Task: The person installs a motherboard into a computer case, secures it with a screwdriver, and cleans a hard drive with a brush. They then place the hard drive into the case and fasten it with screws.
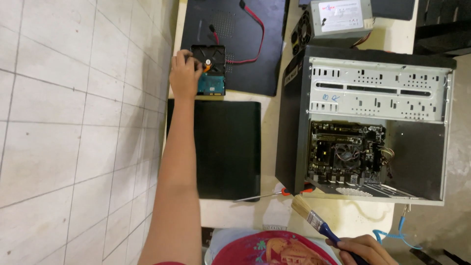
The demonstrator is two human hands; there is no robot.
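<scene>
I see my left hand [185,74] stretched far out, fingers closed on the hard drive [211,70] lying on the surface [269,105]. My right hand [362,248] grips a brush [314,221] near the open computer case [365,122].

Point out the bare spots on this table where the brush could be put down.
Free: the pale strip between the flat black panel and the open computer case, and the table edge below that panel. Crowded: the far end, where the left hand touches the hard drive beside the red cable.

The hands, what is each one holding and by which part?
Right hand grips a paintbrush by its blue handle. Left hand rests on the hard drive, at its left edge; a firm grip cannot be told.
</scene>
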